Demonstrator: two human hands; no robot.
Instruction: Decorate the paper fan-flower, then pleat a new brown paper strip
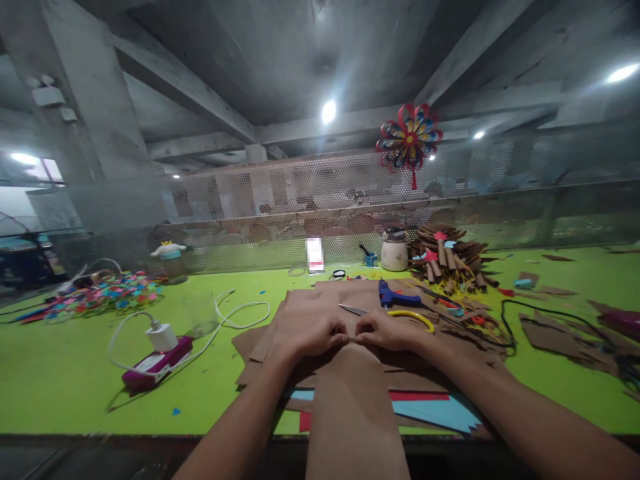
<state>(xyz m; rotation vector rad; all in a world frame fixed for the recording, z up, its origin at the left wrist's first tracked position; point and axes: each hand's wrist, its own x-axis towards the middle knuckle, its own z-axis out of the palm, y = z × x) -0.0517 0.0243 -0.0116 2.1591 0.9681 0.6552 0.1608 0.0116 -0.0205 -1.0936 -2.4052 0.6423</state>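
Head view shows left hand (306,331) and right hand (387,331) pinching the brown paper strip (353,407) edge together, holding its fold flat.

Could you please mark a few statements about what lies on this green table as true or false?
1. Both hands, left hand and right hand, pinch the brown paper strip at its far end. True.
2. The blue glue gun lies left of the hands. False: it lies beyond the right hand.
3. A white charger sits on the purple power strip. True.
4. The paper pinwheel lies flat on the green table. False: it hangs up by the mesh screen.
5. The scissors have yellow handles. True.
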